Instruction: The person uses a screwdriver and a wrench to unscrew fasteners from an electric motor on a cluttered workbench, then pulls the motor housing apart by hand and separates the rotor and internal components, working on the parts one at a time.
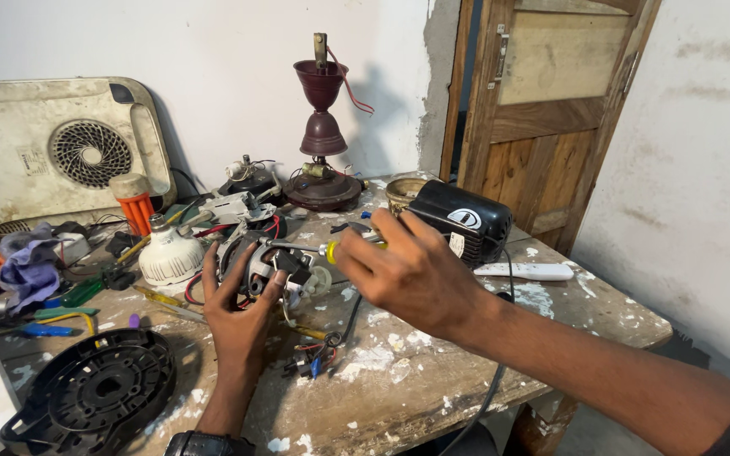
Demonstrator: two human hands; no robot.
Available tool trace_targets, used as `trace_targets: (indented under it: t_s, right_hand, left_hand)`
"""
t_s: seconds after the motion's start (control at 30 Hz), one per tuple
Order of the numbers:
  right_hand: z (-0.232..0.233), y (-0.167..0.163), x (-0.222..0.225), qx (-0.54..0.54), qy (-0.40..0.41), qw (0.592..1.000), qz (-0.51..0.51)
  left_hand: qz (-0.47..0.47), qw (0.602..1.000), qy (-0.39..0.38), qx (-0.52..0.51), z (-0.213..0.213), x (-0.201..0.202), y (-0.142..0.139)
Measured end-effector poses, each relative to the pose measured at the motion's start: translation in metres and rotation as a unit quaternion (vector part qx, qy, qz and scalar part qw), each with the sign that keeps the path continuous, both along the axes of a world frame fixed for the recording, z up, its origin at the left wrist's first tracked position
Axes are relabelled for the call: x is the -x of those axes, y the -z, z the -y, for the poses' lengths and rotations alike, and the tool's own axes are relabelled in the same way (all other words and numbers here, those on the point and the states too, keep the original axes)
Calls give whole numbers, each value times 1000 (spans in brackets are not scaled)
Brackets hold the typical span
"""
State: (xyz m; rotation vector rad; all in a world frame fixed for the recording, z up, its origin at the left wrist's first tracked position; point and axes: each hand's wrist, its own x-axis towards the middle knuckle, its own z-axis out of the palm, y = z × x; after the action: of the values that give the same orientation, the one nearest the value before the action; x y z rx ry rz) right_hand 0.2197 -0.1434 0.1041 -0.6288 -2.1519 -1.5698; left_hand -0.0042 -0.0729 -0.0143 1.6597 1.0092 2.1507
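Roughly at the centre of the paint-spattered workbench [433,380] sits a small motor [268,266]. At two o'clock from it lies a black box [462,219] with a white oval label. At seven o'clock rests a round black cover [95,393]. The left hand [242,308] cups the motor, fingers spread. The right hand [411,270] grips a yellow-handled screwdriver [331,249], its tip at the motor.

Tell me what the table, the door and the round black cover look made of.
Table: seemingly wood, worn, bare and splashed with white paint flecks. Door: wooden planks, brown with visible grain, unpainted. Cover: probably moulded plastic, matt black with ribs and rings.
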Motion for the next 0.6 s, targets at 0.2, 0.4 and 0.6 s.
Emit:
trace_targets:
  t_s: [0.2,0.4,0.6]
  right_hand:
    - [0,1,0,51,3,998,-24]
    - [3,2,17,143,182,972,-39]
    - [4,-2,18,0,65,997,-34]
  left_hand:
    - [31,999,22,30,-4,-1,-2]
    - [7,1000,-10,9,-12,8,3]
    - [7,1000,1,13,-9,5,1]
